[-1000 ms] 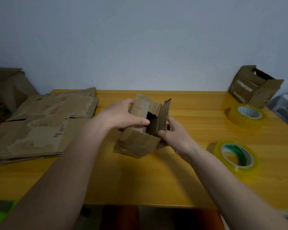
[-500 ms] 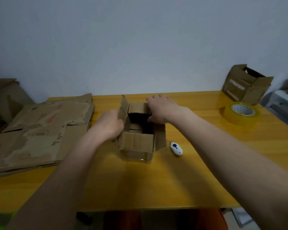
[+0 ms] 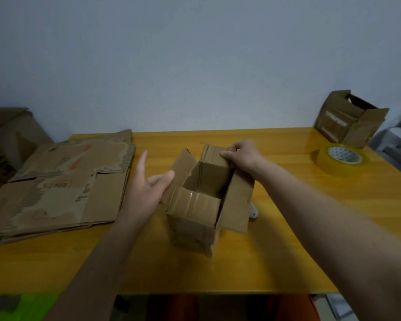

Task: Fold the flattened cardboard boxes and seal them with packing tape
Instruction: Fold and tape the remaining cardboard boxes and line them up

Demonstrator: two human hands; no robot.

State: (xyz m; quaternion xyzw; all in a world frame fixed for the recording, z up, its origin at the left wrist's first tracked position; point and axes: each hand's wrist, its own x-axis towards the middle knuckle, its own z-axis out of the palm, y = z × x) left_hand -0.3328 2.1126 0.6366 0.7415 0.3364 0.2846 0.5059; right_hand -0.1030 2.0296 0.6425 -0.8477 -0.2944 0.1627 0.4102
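The print on the flattened cardboard boxes (image 3: 56,186) is too blurred to read.

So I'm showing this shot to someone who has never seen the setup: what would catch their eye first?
Probably the small open cardboard box at the middle of the yellow table, its flaps up, with the right hand gripping the far flap and the left hand open beside its left flap. Next, the stack of flattened boxes at the left and the roll of yellowish tape at the right.
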